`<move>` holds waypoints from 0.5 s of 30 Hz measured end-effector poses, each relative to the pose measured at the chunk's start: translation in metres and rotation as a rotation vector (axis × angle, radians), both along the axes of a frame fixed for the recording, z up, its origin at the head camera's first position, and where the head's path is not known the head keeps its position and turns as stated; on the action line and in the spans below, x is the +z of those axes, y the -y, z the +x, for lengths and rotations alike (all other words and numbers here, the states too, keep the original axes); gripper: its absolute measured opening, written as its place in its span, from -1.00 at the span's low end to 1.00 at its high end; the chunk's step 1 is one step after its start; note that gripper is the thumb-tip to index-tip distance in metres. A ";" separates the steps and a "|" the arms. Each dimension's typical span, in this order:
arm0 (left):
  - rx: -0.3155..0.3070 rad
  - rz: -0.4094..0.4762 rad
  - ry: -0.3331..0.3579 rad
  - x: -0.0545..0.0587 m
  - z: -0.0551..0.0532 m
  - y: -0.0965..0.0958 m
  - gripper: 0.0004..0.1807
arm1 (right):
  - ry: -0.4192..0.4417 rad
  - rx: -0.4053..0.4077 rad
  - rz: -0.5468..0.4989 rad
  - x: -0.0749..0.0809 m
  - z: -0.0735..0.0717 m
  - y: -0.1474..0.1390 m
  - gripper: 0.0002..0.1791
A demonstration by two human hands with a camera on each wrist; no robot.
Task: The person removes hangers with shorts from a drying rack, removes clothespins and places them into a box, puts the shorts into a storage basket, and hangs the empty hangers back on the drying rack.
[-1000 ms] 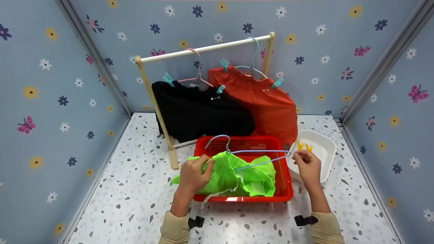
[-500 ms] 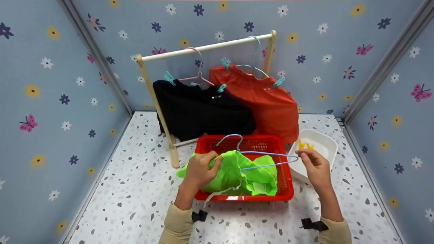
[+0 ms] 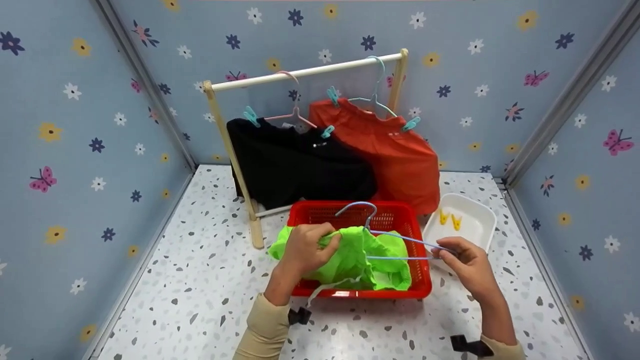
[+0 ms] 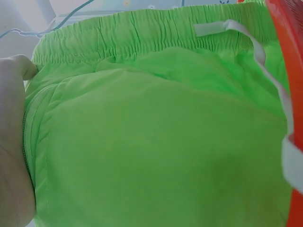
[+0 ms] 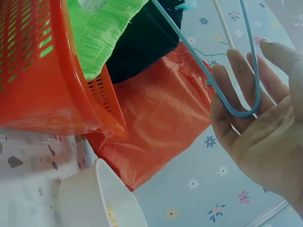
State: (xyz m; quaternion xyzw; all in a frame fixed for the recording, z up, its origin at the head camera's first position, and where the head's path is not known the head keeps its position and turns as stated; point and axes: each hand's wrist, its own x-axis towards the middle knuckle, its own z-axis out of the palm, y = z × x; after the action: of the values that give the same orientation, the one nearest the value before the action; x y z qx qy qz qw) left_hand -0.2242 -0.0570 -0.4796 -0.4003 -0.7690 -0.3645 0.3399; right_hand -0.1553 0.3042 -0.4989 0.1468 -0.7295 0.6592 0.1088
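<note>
Bright green shorts point(image 3: 350, 255) with an elastic waistband and white drawstring lie partly in the red basket point(image 3: 424, 282). My left hand point(image 3: 310, 247) grips their waistband at its left side; the left wrist view shows the thumb at the edge of the green cloth point(image 4: 142, 137). A blue wire hanger point(image 3: 400, 258) has its left part inside the waistband, hook up. My right hand point(image 3: 467, 265) holds the hanger's right end. Up close in the right wrist view, the bent end of the hanger point(image 5: 242, 113) lies against loosely curled fingers. The hanger's left end is hidden.
Behind the basket stands a rack with a white bar point(image 3: 320, 71). On it hang a black garment point(image 3: 300, 165) and an orange garment point(image 3: 400, 155), clipped to hangers with teal pegs. Yellow pegs point(image 3: 456, 222) lie in a white tray point(image 3: 475, 230) at right.
The hanger has moved rightward and its right end has dropped slightly, with my right hand. My left hand has shifted right with the waistband. The yellow pegs show more fully.
</note>
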 end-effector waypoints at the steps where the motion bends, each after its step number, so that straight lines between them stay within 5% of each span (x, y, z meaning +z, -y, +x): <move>1: -0.008 -0.005 0.006 0.001 0.000 -0.002 -0.82 | 0.008 0.005 -0.001 0.000 0.002 0.000 -0.79; 10: -0.061 -0.029 0.023 0.010 -0.007 -0.013 -0.82 | 0.021 -0.020 0.008 0.000 0.009 -0.002 -0.84; 15: -0.090 -0.037 0.028 0.009 -0.011 -0.018 -0.85 | -0.051 -0.090 -0.003 -0.002 0.011 -0.003 -0.85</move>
State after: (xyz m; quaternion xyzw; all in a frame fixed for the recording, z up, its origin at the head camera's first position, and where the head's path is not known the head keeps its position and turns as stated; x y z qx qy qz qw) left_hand -0.2349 -0.0387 -0.4705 -0.4354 -0.7616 -0.3708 0.3048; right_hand -0.1445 0.3075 -0.5012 0.1305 -0.7312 0.6509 0.1570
